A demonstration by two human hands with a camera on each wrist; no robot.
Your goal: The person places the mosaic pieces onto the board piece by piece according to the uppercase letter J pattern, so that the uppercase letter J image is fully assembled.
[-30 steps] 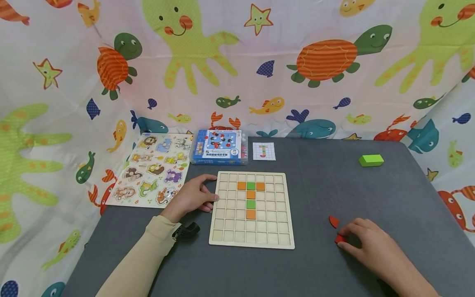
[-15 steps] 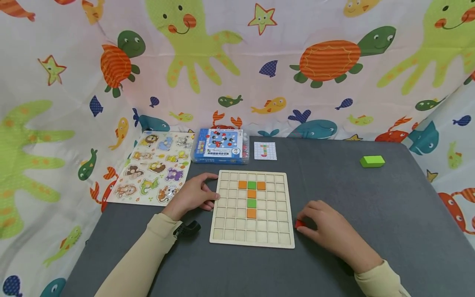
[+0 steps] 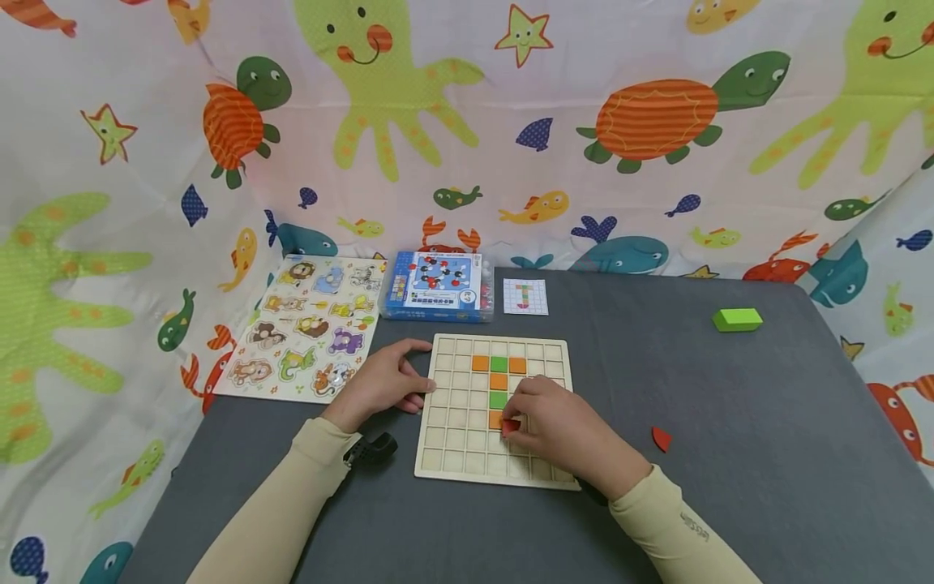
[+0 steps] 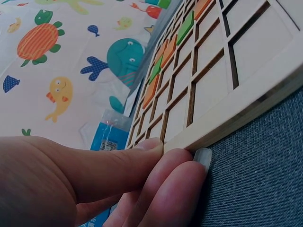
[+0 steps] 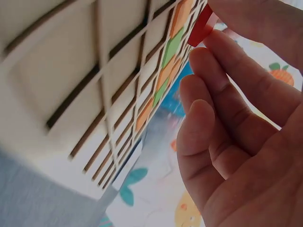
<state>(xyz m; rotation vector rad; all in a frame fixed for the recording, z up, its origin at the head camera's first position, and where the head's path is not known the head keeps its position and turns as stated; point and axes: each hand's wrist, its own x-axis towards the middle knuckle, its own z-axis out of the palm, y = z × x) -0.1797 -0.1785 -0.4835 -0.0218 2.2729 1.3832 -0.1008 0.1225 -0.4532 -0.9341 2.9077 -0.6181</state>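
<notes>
A square wooden grid board [image 3: 454, 461] lies on the dark table, with orange tiles [image 3: 499, 381] and green tiles [image 3: 499, 400] set in a T-like pattern. My left hand [image 3: 383, 381] pinches the board's left edge between thumb and fingers; the left wrist view shows the thumb [image 4: 118, 165] at the rim. Over the board, my right hand [image 3: 565, 426] pinches a small red piece [image 5: 201, 27] between thumb and index finger, right by the lowest orange tile. Its other fingers are curled loosely. A second red piece [image 3: 661, 439], wedge-shaped with a curved side, lies right of the board.
Behind the board stand a blue boxed set [image 3: 438, 288] and a small pattern card [image 3: 525, 298]. An animal picture board [image 3: 306, 328] lies at the left, partly behind my left hand. A green block [image 3: 737, 319] sits at the back right. A printed cloth [image 3: 467, 122] hangs behind the table.
My right hand has taken one of two red pieces from the right side of the table and carried it left over the board. My left hand keeps its place at the edge.
</notes>
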